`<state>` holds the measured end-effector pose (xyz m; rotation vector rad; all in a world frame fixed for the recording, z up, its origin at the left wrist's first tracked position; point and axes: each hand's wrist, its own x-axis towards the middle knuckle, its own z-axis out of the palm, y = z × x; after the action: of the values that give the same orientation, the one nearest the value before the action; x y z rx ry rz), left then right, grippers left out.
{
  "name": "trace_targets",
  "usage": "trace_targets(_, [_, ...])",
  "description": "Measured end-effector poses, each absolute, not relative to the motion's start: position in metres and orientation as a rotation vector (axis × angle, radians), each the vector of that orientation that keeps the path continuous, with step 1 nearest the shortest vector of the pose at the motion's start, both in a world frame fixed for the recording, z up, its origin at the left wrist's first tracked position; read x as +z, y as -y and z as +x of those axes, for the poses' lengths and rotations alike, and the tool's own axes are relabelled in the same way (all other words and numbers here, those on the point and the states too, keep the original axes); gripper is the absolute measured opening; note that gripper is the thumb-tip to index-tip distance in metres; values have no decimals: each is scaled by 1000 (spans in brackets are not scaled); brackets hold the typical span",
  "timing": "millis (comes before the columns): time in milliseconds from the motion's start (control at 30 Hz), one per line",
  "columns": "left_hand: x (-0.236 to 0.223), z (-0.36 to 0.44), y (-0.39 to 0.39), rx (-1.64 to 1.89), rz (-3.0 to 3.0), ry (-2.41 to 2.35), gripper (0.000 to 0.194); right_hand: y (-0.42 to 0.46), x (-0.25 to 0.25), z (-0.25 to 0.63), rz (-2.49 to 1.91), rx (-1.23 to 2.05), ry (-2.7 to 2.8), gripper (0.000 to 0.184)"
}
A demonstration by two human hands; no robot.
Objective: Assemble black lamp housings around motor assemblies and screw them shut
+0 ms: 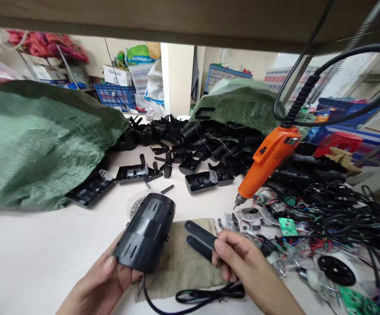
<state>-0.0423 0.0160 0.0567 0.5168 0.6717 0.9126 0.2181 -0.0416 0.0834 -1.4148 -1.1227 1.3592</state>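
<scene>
My left hand (102,280) is closed around the lower end of a black slotted cylindrical housing (145,234), which is tilted above the table. A black power cord (157,306) runs from its bottom and lies bundled near my right wrist. Between the thumb and fingers of my right hand (242,262) is a black two-pronged plastic piece (199,234), its rounded ends pointing toward the housing, apart from it. Whether the prongs join is hidden by my fingers. Beneath both lies a folded tan cloth (186,267). A pile of small screws (137,206) shows behind the housing.
An orange electric screwdriver (266,159) hangs on a cable at the right. Black shell parts (201,181) cover the back of the table. Wires, green circuit boards (287,226) and motors crowd the right side. A green woven sack (39,144) bulges at the left.
</scene>
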Motion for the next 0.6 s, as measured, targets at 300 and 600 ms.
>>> trace_targets(300, [63, -34, -13, 956, 843, -1018, 72, 26, 91, 186, -1267, 1412, 1091, 42])
trace_targets(600, [52, -21, -14, 901, 1489, -1100, 78, 21, 72, 181, -1317, 1378, 1123, 43])
